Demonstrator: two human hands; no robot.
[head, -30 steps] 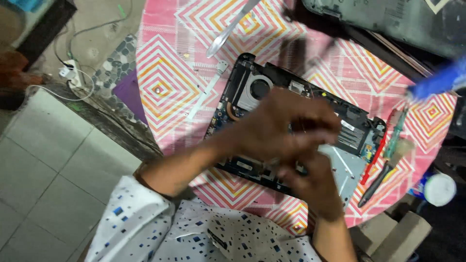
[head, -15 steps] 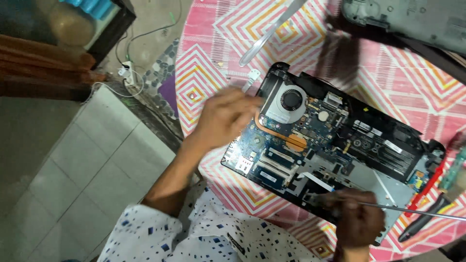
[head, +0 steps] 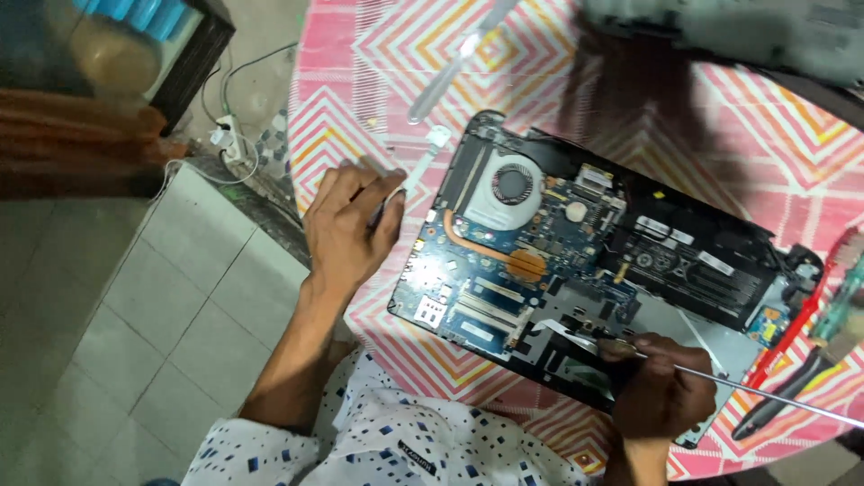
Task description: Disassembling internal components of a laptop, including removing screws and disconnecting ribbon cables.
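An opened laptop [head: 540, 270] lies on the round table, showing its blue board, round fan [head: 513, 184], copper pipe and black battery [head: 693, 265]. My left hand [head: 346, 225] rests on the cloth just left of the laptop. Its fingers are curled on the lower end of a white strip [head: 423, 157]. At the laptop's near edge, my right hand [head: 661, 391] grips a thin screwdriver [head: 774, 394]. The metal shaft points right, and the handle is hidden in my fist.
The table wears a pink zigzag cloth [head: 360, 81]. A silver flat tool [head: 450, 67] lies at the back. Red-handled pliers [head: 796, 328] and a black-handled tool [head: 774, 405] lie right. A grey laptop cover [head: 765, 31] sits far right. A power strip [head: 225, 139] lies on the floor.
Both hands were bunched over the middle of the laptop. My left hand has moved off to the white strip at the left, and my right hand has drawn back to the near edge.
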